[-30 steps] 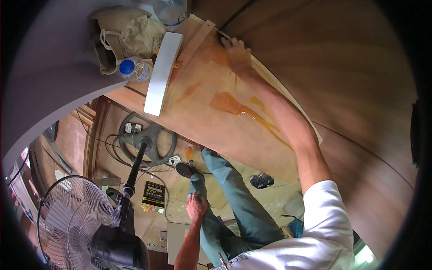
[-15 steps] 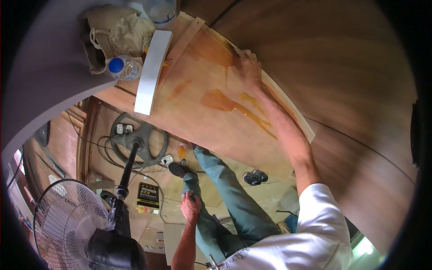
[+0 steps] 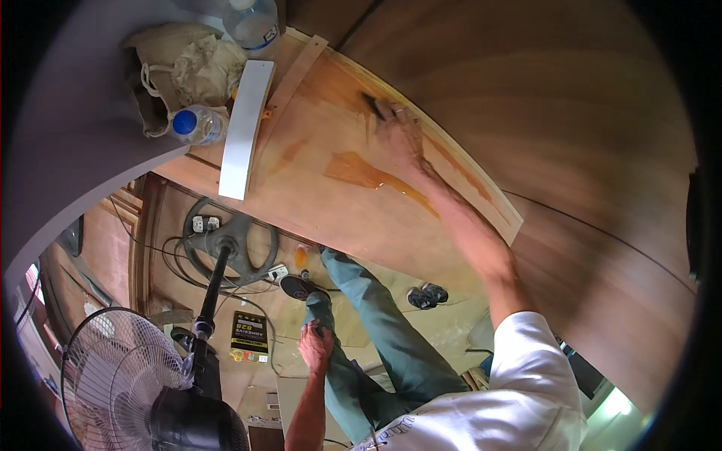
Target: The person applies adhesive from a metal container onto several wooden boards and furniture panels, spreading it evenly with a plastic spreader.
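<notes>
My right hand (image 3: pixel 400 134) is closed on a dark, flat spreader (image 3: pixel 370 104), whose edge lies against the wooden panel (image 3: pixel 301 188). My fingers hide most of the tool. Around it the wood carries a thin amber smear (image 3: pixel 331 81). A thicker pool of glossy amber glue (image 3: pixel 353 171) trails toward my right forearm, which covers part of it. Low in the view, my left hand (image 3: pixel 316 347) rests on my green trouser leg (image 3: pixel 361 286) with its fingers curled. Something dark shows at those fingers, too small to name.
A white strip (image 3: pixel 247 131) lies across the panel's left part. Beyond it are a blue-capped bottle (image 3: pixel 197 125), a larger clear bottle (image 3: pixel 252 26) and a cloth bag (image 3: pixel 203 71). A standing fan (image 3: pixel 124 376), cables, an adhesive tin (image 3: pixel 249 337) and black shoes (image 3: pixel 427 296) stand below.
My right hand has drawn back from the panel's far curved edge, and the spreader now shows. A thin amber smear appears along the right edge. My left hand stays on my leg.
</notes>
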The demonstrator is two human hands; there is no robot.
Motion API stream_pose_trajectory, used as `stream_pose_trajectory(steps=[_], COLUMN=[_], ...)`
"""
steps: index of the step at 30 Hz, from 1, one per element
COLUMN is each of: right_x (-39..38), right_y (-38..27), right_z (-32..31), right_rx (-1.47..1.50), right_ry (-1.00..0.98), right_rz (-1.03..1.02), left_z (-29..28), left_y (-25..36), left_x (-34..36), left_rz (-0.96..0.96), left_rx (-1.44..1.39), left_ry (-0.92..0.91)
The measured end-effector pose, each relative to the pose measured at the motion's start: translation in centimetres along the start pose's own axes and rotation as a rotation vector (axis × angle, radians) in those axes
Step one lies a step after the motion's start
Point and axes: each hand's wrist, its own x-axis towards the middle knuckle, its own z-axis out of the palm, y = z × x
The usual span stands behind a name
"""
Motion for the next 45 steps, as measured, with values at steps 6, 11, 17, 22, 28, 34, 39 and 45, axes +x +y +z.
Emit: stream_pose_trajectory(steps=[6, 11, 17, 22, 28, 34, 39, 45], right_x=[1.2, 2.1, 3.2, 0.9, 6.8, 9.7, 9.6, 2.7], right_y=[2.3, -2.2, -5.0, -9.5, -5.2, -4.6, -4.6, -3.4], right_z=[1.2, -0.6, 1.4, -0.7, -0.7, 4.0, 3.9, -1.4], right_rx=[-0.137, 0.153, -0.136, 0.268, 0.314, 0.177, 0.043, 0.117], right_ry=[0.022, -0.025, -0.072, -0.230, -0.117, -0.053, -0.044, -0.217], right_rz=[0.098, 0.056, 0.143, -0.185, -0.569, -0.724, -0.721, -0.652], left_z=[0.9, -0.5, 0.0, -0.1, 0.3, 0.1, -0.1, 0.7], left_y=[0.6, 0.0, 0.6, -0.5, -1.5, -1.2, -1.2, -3.1], left_x=[0.1, -0.1, -0.1, -0.5, -0.7, -0.7, -0.4, -0.3], left_rz=[0.055, -0.041, -0.022, -0.009, -0.079, -0.037, -0.040, 0.041], left_rx=[0.049, 0.037, -0.003, 0.013, 0.022, -0.024, 0.039, -0.012], left_ry=[-0.017, -0.028, -0.046, 0.013, -0.024, -0.006, -0.008, 0.041])
